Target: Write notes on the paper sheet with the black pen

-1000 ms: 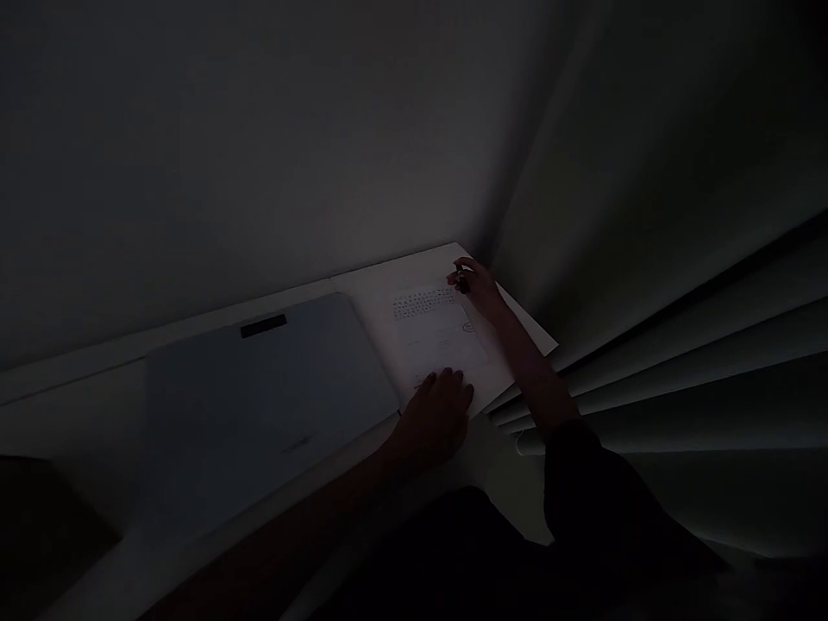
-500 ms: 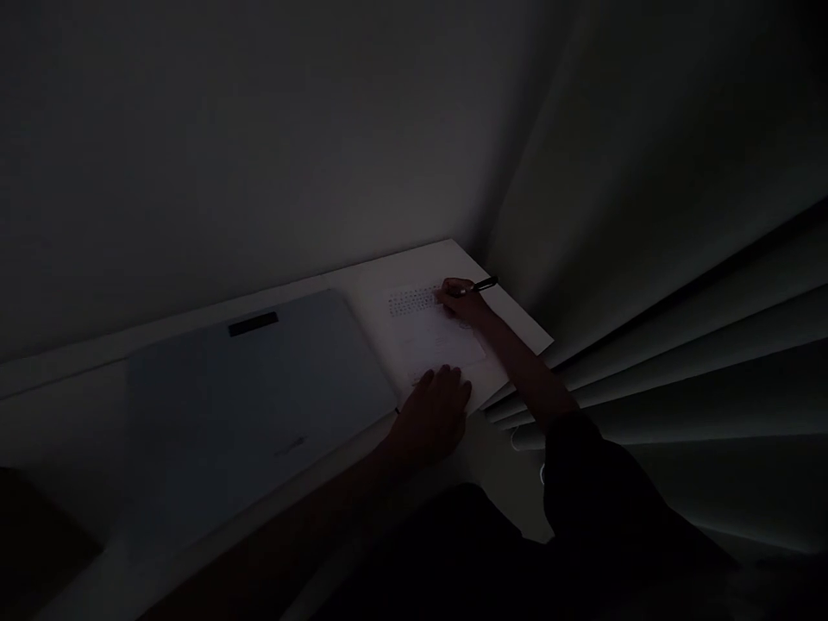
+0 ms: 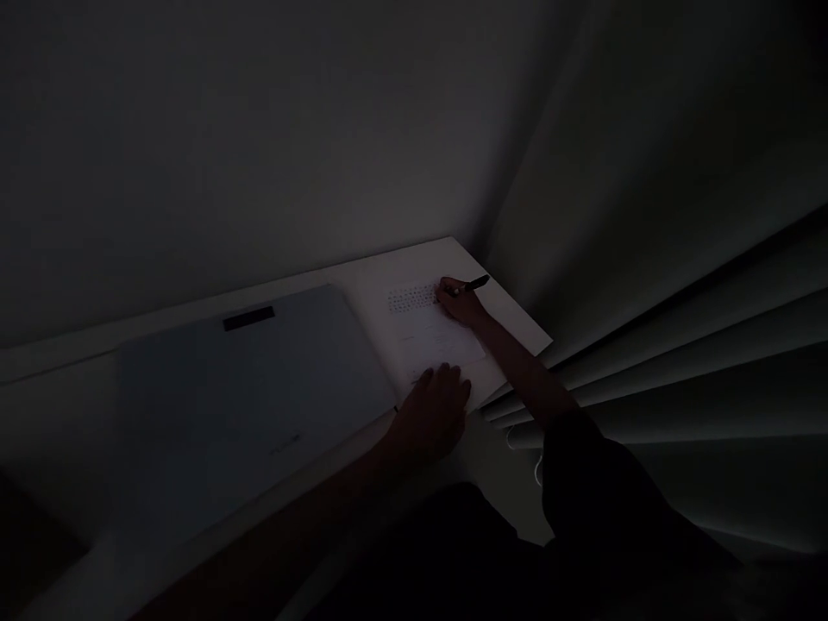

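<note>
We see our right hand (image 3: 461, 304) gripping a pen (image 3: 471, 285), its tip seemingly on the paper (image 3: 433, 332) near the printed rows. Our left hand (image 3: 435, 410) lies flat, fingers spread, on the paper's near edge. Beside it a blue pad (image 3: 246, 405) lies on the desk (image 3: 58, 405).

dim home desk (image 3: 362, 285) (blinds (image 3: 679, 362) beside)

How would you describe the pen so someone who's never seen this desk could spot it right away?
Find the white desk set against the wall, then the printed sheet of paper at its far right corner. The pen is the thin dark stick in the right hand at the sheet's top rows of print, unlike the flat left hand, which holds nothing.
</note>
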### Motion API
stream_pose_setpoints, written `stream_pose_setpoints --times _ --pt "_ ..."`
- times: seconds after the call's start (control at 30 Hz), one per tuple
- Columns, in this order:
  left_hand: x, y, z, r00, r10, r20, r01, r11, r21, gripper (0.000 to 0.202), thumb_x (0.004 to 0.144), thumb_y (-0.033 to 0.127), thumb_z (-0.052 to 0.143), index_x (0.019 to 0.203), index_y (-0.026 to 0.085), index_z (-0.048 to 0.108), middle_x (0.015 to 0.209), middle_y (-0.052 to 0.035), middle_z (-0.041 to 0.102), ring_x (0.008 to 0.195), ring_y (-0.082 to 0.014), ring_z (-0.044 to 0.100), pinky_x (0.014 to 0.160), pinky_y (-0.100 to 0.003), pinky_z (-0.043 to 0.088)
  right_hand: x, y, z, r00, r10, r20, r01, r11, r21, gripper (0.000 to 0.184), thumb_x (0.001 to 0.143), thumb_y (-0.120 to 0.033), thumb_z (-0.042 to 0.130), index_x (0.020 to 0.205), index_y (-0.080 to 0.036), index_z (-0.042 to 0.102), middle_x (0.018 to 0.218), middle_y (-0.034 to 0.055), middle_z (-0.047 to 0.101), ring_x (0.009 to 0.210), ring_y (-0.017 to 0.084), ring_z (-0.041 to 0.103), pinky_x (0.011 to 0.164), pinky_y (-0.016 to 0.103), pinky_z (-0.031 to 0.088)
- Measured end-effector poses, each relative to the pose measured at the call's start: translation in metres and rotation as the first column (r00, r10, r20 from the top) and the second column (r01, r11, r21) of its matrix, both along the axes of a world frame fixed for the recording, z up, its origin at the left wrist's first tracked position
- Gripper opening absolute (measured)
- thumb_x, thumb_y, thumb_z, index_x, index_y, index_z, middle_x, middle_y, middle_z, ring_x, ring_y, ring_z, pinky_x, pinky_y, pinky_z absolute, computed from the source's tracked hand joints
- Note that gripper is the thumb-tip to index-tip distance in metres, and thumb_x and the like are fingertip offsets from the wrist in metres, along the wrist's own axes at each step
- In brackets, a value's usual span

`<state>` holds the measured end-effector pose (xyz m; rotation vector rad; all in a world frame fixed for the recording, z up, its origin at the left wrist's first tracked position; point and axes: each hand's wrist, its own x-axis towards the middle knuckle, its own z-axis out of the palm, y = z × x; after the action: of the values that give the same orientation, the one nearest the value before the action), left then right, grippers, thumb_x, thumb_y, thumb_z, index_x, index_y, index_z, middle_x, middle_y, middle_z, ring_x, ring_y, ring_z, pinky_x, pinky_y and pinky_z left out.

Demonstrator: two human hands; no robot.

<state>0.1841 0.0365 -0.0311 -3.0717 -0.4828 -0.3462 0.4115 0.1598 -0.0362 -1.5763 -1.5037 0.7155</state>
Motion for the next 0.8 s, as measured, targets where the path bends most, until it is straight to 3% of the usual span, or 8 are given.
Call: stream_pose_setpoints --times 0.4,0.8 --pt "0.001 0.000 -0.004 1.000 0.004 0.022 -0.004 1.000 -0.012 0.047 0.099 0.029 0.041 0.140 0.009 0.053 0.146 -0.0187 0.048 0.134 -0.0361 0.045 0.110 -0.051 0.037 -0.003 0.000 0.003 1.000 0.012 0.025 -0.013 0.999 0.053 0.031 0.097 -0.033 0.049 0.070 -0.018 0.043 0.054 -0.0029 0.044 0.051 0.012 0.043 0.052 0.022 0.034" --pt "-0.001 0.000 0.001 1.000 0.000 0.009 0.000 1.000 -0.013 0.048 0.100 0.030 0.040 0.140 0.008 0.054 0.146 -0.0191 0.048 0.134 -0.0364 0.046 0.110 -0.051 0.037 -0.007 -0.006 0.011 0.999 -0.042 -0.020 0.042 0.999 -0.017 0.029 0.100 -0.030 0.045 0.074 -0.018 0.040 0.052 -0.0031 0.046 0.045 0.010 0.043 0.045 0.019 0.033"
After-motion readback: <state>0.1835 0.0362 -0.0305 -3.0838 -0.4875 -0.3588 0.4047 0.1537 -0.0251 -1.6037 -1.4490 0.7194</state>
